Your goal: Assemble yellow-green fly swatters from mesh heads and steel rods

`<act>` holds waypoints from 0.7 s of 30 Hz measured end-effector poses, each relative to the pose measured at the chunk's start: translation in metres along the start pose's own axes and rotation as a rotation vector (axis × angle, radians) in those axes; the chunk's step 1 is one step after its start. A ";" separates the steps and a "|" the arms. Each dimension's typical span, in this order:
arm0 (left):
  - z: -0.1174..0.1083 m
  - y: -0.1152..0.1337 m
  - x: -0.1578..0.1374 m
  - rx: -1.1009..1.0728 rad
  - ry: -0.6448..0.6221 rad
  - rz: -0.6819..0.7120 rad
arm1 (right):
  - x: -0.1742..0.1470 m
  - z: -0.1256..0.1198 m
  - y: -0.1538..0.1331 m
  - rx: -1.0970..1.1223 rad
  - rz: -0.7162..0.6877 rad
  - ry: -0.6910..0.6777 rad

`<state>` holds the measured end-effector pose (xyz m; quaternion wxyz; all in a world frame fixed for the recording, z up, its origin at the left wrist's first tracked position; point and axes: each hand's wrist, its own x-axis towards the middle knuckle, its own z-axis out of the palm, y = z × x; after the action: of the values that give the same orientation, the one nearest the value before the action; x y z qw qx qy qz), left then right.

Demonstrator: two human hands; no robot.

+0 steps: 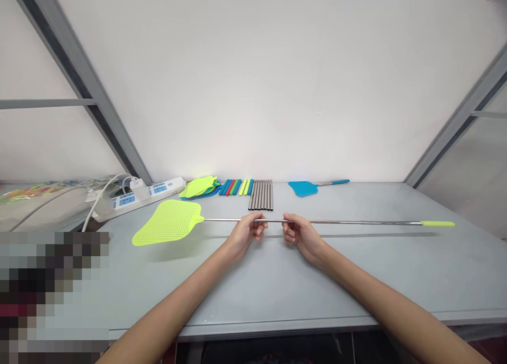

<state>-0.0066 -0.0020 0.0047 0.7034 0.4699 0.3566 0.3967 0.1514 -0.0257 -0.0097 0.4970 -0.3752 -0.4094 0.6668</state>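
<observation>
I hold a yellow-green fly swatter (274, 221) horizontally above the table, crosswise in front of me; its shadow falls on the surface below. The perforated paddle (168, 224) is at the left end, the slim metal shaft (356, 223) runs through both hands, and the yellow-green grip (438, 224) is at the right end.

My left hand (249, 232) is clamped on the shaft on the paddle side, thumb on top and fingers curled beneath. My right hand (297, 233) is clamped on the same shaft on the grip side, in a matching hold. The hands are near each other but apart, with a short length of bare shaft between them.

Directly beyond my hands, a row of metal tubes (260, 195) lies side by side on the grey table (277, 290). Left of the tubes: a row of blue, red, green and yellow grips (236, 187), then a stack of yellow-green and blue paddles (198, 186). Right of the tubes, well apart: a blue swatter (304, 188), handle pointing right. At far left: a white power strip (174, 184) with a plug (138, 188) inserted. A white wall (257, 89) stands behind.
</observation>
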 end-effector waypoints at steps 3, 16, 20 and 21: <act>0.002 -0.006 0.000 0.061 -0.131 -0.064 | 0.001 -0.002 -0.001 -0.039 -0.004 -0.078; 0.000 -0.005 -0.006 0.212 -0.517 -0.254 | -0.010 0.000 -0.001 -0.222 0.044 -0.304; 0.002 -0.002 -0.010 0.247 -0.542 -0.271 | -0.013 0.001 0.000 -0.166 0.058 -0.365; 0.002 -0.002 -0.011 0.256 -0.542 -0.272 | -0.014 0.001 0.001 -0.148 0.068 -0.380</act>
<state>-0.0088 -0.0133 0.0050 0.7544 0.5910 0.2629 0.1114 0.1531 -0.0393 -0.0088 0.3592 -0.2918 -0.5306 0.7102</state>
